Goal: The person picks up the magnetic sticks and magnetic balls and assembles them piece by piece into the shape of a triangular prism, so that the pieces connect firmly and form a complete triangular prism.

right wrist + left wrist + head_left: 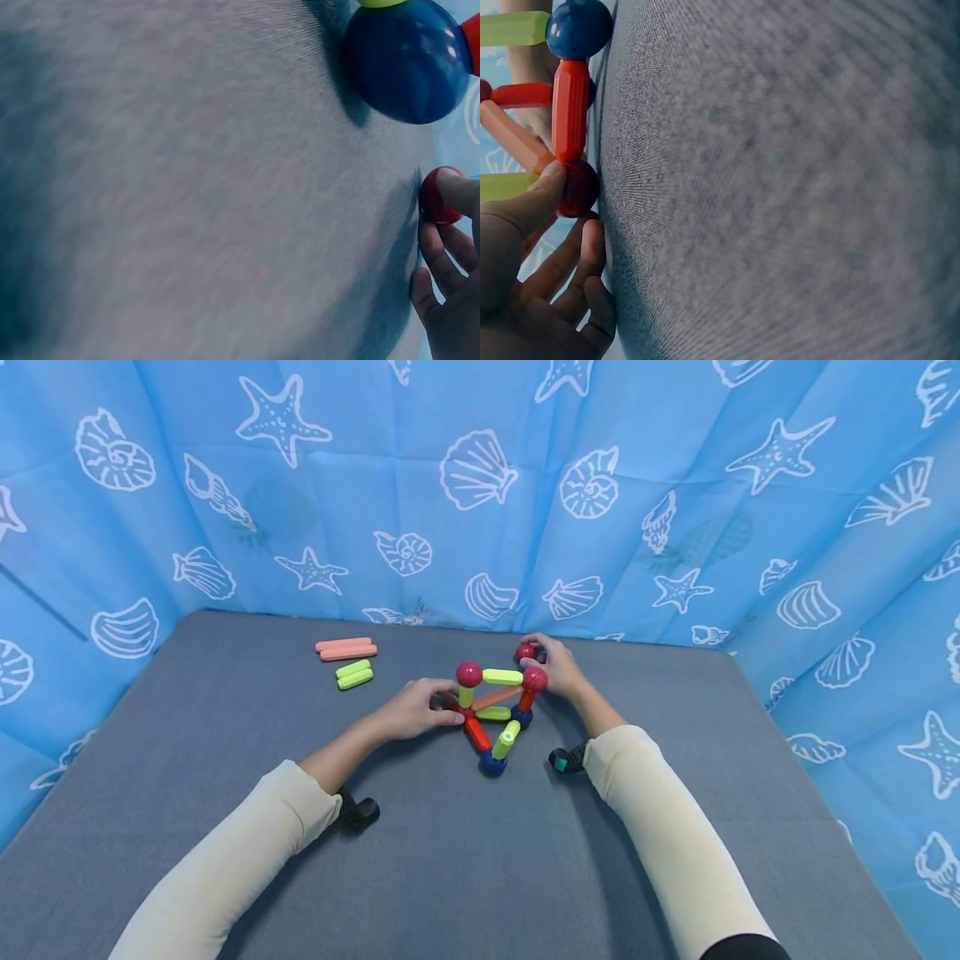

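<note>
"Left hand (422, 709) at work, thumb and fingers pinching a dark red ball (579, 193), a low corner of the ball-and-stick frame (497, 697)!"

"And that frame stands on the table (450, 868), just right of the left hand. The right hand (558, 667)?"

"Pinching a loose red ball (524, 652), with the frame to its left and nearer the person!"

"Past the left hand?"

"Farther off, to its left: two salmon sticks (348, 652), with two lime sticks (354, 679) lying nearer that hand!"

Grey table (442, 877): salmon rods (348, 652), lime rods (356, 679), toy frame (497, 697)
</note>
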The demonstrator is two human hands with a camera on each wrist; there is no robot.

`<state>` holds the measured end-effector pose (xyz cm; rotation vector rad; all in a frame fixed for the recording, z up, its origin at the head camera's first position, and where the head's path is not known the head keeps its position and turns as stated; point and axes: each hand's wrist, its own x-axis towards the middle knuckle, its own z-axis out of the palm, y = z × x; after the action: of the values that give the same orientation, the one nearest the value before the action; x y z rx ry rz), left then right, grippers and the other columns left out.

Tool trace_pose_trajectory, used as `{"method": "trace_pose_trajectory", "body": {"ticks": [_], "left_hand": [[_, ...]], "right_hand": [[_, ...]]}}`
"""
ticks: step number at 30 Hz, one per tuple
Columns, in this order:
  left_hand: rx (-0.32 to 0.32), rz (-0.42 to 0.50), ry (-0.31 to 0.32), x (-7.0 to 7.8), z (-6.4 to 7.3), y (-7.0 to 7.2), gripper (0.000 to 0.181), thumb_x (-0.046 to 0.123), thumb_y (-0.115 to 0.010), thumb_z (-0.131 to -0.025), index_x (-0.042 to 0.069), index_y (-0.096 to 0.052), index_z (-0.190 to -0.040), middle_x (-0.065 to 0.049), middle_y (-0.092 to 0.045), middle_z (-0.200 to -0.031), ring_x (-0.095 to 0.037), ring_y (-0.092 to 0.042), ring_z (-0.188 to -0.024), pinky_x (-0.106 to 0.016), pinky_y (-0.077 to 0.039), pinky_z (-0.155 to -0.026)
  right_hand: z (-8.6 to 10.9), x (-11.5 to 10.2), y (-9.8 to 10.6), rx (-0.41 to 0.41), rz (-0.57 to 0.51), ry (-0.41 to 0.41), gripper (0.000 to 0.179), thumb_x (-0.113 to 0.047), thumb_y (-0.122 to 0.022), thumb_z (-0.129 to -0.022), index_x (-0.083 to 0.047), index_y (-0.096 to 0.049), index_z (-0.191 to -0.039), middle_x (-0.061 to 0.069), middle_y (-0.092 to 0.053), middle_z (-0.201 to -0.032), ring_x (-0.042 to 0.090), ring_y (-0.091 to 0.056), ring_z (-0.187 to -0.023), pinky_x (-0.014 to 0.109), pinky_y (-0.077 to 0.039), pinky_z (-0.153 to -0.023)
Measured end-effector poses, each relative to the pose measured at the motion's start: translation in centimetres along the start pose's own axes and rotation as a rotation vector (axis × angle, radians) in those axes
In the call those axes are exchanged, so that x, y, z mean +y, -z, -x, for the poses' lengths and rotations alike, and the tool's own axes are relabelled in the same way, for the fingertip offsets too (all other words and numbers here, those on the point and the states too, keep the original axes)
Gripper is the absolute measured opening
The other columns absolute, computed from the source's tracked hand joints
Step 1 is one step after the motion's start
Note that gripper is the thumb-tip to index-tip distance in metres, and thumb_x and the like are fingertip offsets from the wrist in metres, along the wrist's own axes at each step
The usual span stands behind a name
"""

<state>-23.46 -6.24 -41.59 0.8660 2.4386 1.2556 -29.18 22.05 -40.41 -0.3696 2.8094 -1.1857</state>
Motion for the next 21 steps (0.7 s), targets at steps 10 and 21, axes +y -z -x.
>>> {"method": "trace_pose_trajectory", "body": {"ticks": [10, 21], "left_hand": [[0.005, -0.014, 0.003, 0.2, 0.0, 0.0, 0.033, 0.017, -0.073, -0.092, 0.008, -0.066, -0.123, -0.009, -0.068, -0.114, -0.023, -0.061, -0.099, -0.04, -0.051, -0.089], [0.008, -0.026, 0.008, 0.1, -0.1, 0.0, 0.033, 0.016, -0.072, -0.092, 0.008, -0.065, -0.123, -0.01, -0.068, -0.113, -0.023, -0.061, -0.099, -0.041, -0.05, -0.089]], "right_hand": [[3.0, -2.4, 2.9, 0.101, -0.133, 0.082, 0.042, -0.013, -0.062, -0.099, 0.002, -0.054, -0.137, 0.024, -0.062, -0.124, 0.037, -0.064, -0.103, 0.05, -0.052, -0.09], [9.1, -7.5, 5.9, 0.028, -0.322, 0.345, 0.04, -0.005, -0.065, -0.096, -0.003, -0.057, -0.135, 0.014, -0.063, -0.121, 0.024, -0.066, -0.096, 0.025, -0.055, -0.085]]}}
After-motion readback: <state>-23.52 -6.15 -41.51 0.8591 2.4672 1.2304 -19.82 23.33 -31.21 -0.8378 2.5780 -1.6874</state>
